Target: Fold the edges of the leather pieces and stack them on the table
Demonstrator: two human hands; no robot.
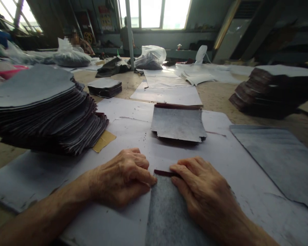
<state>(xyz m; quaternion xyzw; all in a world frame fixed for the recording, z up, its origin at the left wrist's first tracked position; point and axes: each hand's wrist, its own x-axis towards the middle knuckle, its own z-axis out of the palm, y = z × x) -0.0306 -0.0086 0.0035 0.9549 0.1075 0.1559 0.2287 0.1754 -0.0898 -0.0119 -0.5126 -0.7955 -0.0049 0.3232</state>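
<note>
A grey-backed piece of sheet material [166, 212] lies in front of me, its far edge folded over as a narrow dark red strip [161, 173]. My right hand [202, 188] is closed at that fold, thumb and index finger pinching its right part. Curled fingers form my left hand [125, 177], whose thumb and index fingertips meet at the piece's far left corner. Just beyond both hands sits a small stack of similar pieces [178, 123], grey side up with notched near corners. White paper [118, 218] lies beneath the work.
A tall stack of grey-topped sheets [41, 109] leans at left, beside a yellow scrap [104, 141]. Another stack [274, 90] stands far right, above a large grey sheet [277, 157]. Farther back are a small stack [104, 87], plastic bags [150, 57] and two people.
</note>
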